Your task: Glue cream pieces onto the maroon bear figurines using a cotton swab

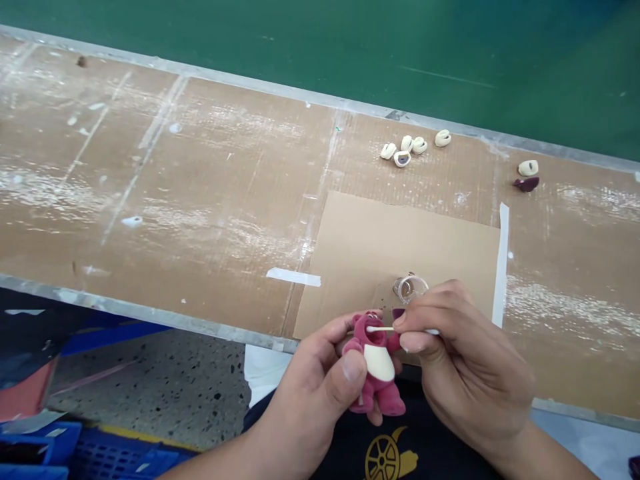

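1. Left hand [310,393] closed on a small pink flocked bear figure with a cream belly [377,363]; thumb across its flank, fingers behind; figure upright, just off the bench's near edge.
2. Right hand [465,360] pinches a thin white-tipped cotton swab [380,329]; tip touching the bear's face.
3. I judge the figure light and rigid under the fuzz; flocking probably scuffs; best gripped at torso and legs, clear of the face.
4. Small clear round cup [410,289] just beyond, on a tan cardboard sheet [400,233].

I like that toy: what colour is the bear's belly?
The belly is cream; the bear is dark pink. The head view shows it best.
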Available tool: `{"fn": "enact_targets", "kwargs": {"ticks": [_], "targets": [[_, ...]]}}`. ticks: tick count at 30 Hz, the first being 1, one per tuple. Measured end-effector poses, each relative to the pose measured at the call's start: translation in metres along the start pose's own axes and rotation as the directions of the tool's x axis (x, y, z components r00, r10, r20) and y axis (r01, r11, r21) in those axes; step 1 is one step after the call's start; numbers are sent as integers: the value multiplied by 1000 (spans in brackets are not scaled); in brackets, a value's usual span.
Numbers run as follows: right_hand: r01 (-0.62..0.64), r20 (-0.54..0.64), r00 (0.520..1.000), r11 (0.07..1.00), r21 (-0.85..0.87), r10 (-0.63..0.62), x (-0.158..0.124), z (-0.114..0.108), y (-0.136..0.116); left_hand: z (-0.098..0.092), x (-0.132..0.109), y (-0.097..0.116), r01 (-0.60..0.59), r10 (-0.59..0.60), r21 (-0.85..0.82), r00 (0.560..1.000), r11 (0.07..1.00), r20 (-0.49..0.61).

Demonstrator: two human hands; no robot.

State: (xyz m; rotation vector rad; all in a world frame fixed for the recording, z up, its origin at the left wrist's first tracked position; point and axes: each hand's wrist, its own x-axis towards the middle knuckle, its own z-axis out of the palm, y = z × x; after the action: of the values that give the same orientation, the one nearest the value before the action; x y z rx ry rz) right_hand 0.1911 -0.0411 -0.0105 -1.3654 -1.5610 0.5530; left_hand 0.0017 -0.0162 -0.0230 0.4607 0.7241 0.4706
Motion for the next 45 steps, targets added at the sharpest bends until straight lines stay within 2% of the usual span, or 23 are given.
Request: {"fn": "enact_targets", "kwargs": {"ticks": [6,11,17,22,25,29,33,35,37,39,40,43,45], "targets": [[35,8,999,999,-22,-35,3,-3,-4,-5,-5,1,23,-22,80,1000,997,-19],[64,17,998,998,12,-64,7,1,-6,-5,-7,3,2,-3,63,1000,998,5],[46,22,999,999,-21,-45,9,-2,-5,-6,-10,7,20,-17,105,999,994,-29],[34,18,999,999,10,-34,9,-3,-7,-2,-10,7,2,-1,21,999,1000,-39],[74,16,997,996,-41,-73,10,-3,-8,1,-10,9,-15,13,-27,998,1000,-60],[94,53,995,990,-104,-89,10,-2,-9,5,-9,14,-75,75,1,990,997,-119],[54,33,998,998,-22,-53,8,-1,-11,7,-8,14,-135,139,45,983,990,-118],[30,-53,998,1000,-1,-30,7,-4,-10,6,-8,10,-159,166,66,981,985,-102],[7,-213,977,999,-45,-17,3,-9,-6,2,-9,6,-208,222,135,970,969,-103],[-28,-340,940,990,-138,-20,-2,-15,2,-2,-9,3,-285,320,249,940,926,-114],[-52,-361,932,980,-191,-21,-4,-18,7,-4,-9,2,-324,374,307,920,895,-120],[-81,-258,966,930,-359,-15,-11,-25,23,-9,-6,0,-399,480,414,870,818,-110],[-54,-158,987,892,-448,-19,-13,-27,33,-9,-4,-1,-424,510,438,855,793,-95]]}}
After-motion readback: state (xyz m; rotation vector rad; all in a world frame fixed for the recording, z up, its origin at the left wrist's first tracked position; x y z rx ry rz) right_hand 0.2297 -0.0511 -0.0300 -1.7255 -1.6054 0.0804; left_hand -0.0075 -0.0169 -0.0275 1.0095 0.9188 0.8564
